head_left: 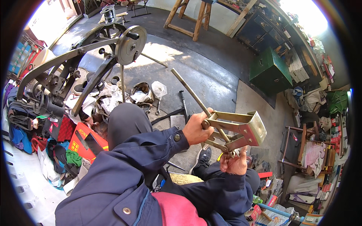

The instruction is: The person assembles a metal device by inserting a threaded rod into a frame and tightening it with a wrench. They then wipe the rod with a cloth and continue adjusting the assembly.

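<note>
Over my lap I hold a metal scissor jack (241, 130), tilted, with its long threaded rod (188, 88) pointing up and to the left. My left hand (198, 128) is closed around the jack's left pivot, beside the rod. At its lower end, my right hand (234, 164) has its fingers against the pivot and the rod's end; the palm side shows and some fingertips are hidden behind the metal.
An iron hand-cranked machine (94, 56) with a round wheel stands at the left. Shoes, rags and bags (141, 92) lie below it. A hammer (183, 100) rests on the floor ahead. A green box (269, 71) and cluttered shelves line the right; a wooden stool (196, 22) stands far off.
</note>
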Available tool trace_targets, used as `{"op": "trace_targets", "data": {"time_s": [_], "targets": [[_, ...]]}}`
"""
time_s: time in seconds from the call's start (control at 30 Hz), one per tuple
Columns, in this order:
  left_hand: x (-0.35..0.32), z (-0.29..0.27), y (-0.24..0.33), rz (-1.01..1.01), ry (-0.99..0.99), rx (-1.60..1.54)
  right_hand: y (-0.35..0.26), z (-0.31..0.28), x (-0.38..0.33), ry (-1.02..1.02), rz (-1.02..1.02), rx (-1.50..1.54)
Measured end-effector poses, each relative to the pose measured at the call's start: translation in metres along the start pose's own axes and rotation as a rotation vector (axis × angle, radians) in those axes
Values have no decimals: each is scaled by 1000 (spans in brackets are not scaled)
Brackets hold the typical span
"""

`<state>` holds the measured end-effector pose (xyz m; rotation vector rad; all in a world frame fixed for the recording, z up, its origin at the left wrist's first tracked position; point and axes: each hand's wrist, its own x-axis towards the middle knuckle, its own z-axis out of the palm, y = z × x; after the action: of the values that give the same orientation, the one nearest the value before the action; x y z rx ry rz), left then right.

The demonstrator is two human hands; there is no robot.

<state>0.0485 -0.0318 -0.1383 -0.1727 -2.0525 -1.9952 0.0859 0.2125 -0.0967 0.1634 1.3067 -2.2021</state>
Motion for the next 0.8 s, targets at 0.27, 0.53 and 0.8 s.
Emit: {"op": "trace_targets", "data": {"time_s": [0.27, 0.53, 0.8], "targets": [[2, 5, -11, 2, 0, -49, 17, 4, -8, 240, -695, -1040], [4, 6, -6, 81, 29, -9, -2, -17, -14, 61, 80, 25], [6, 8, -7, 9, -16, 19, 8, -11, -19, 31, -213, -130]]}}
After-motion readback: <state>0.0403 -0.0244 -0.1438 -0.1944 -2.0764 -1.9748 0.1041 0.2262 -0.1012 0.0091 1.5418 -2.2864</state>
